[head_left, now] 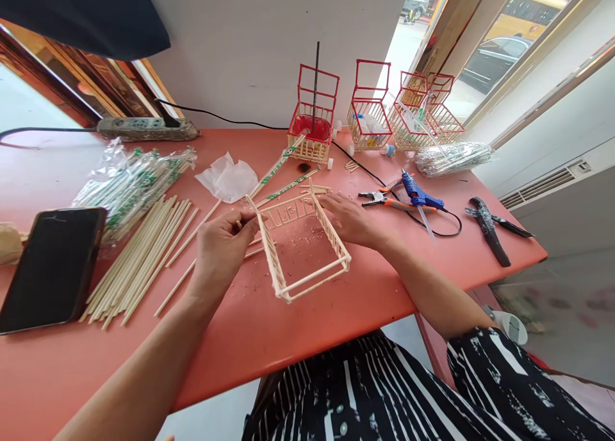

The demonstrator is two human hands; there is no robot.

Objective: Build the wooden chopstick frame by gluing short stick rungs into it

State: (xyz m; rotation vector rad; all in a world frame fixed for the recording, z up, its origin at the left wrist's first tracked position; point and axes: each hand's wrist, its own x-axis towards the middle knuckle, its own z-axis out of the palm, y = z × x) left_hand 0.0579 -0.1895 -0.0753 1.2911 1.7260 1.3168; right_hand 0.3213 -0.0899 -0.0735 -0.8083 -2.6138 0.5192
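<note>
A small open basket frame of pale wooden sticks [314,275], with short uprights along its sides, is tilted in front of me above the table. My left hand [225,245] is closed in a pinch at its far left corner, fingertips partly hidden; a short dark-tipped bit shows between the fingers. My right hand [353,220] lies along the outside of the far right corner, fingers stretched out and touching or almost touching the frame. Loose sticks [180,287] and paper-wrapped chopsticks [283,188] lie around the left and far sides.
Left are a phone [52,268], a stick pile [134,261] and bagged chopsticks [139,181]. Behind stand red-trimmed stick baskets [312,149], a white tissue [228,178] and a power strip [144,129]. Right lie pliers [384,200], a blue glue gun [418,194] and black-handled cutters [490,232].
</note>
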